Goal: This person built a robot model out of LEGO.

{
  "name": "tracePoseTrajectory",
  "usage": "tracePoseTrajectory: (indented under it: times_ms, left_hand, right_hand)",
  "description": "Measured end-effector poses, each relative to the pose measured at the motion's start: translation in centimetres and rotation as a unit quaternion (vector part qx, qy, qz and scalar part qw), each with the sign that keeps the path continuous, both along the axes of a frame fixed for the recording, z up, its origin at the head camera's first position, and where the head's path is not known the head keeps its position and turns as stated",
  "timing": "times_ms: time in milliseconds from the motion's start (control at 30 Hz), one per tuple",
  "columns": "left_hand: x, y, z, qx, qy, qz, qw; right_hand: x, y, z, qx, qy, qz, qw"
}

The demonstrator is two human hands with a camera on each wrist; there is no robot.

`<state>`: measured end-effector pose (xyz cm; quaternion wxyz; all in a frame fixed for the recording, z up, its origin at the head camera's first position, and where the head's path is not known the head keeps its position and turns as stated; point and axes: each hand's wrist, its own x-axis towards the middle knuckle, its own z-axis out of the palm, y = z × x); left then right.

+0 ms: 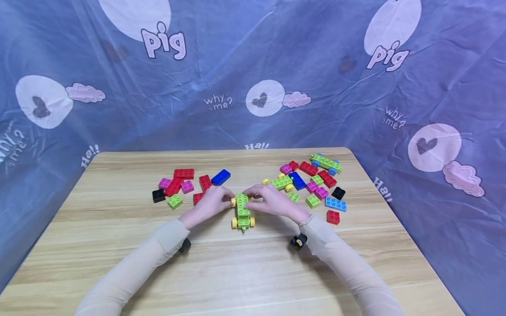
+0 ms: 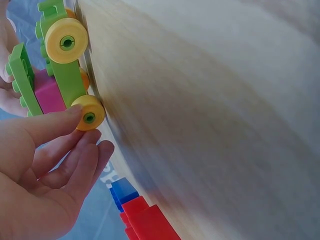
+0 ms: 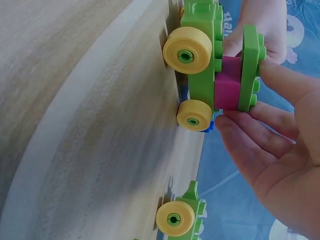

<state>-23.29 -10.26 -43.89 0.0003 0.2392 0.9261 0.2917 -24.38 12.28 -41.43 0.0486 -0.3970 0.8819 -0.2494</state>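
Note:
A green toy car base point(image 1: 243, 222) with yellow wheels stands on the table between both hands. On its far end a pink brick point(image 3: 228, 82) carries a long green studded plate point(image 3: 248, 70), which overhangs the base. My left hand point(image 1: 211, 203) pinches a far yellow wheel point(image 2: 89, 114) between thumb and fingers. From the other side, my right hand point(image 1: 274, 200) holds the green plate, its thumb on the studded top and its fingertips at the plate's end, beside the pink brick.
Red, pink, black, green and blue bricks point(image 1: 183, 172) lie left of the hands. More bricks point(image 1: 335, 203) spread on the right, with a second yellow-wheeled car base point(image 1: 280, 182) and a blue-wheeled one point(image 1: 327, 163) at the far corner. A printed blue cloth point(image 1: 221, 57) hangs behind the table.

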Motion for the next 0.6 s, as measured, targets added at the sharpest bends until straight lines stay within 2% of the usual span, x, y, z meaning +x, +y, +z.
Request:
tracePoseTrajectory:
  times_ms: [300, 600]
  left_hand:
    - [-0.08, -0.04, 0.17, -0.005, 0.0, 0.004, 1.0]
    - [0.23, -0.11, 0.03, -0.005, -0.002, 0.006, 1.0]
  right_hand:
    - [0.09, -0.25, 0.17, -0.004, 0.0, -0.004, 1.0]
    - [0.45, 0.01, -0.14, -0.018, -0.025, -0.016, 0.9994]
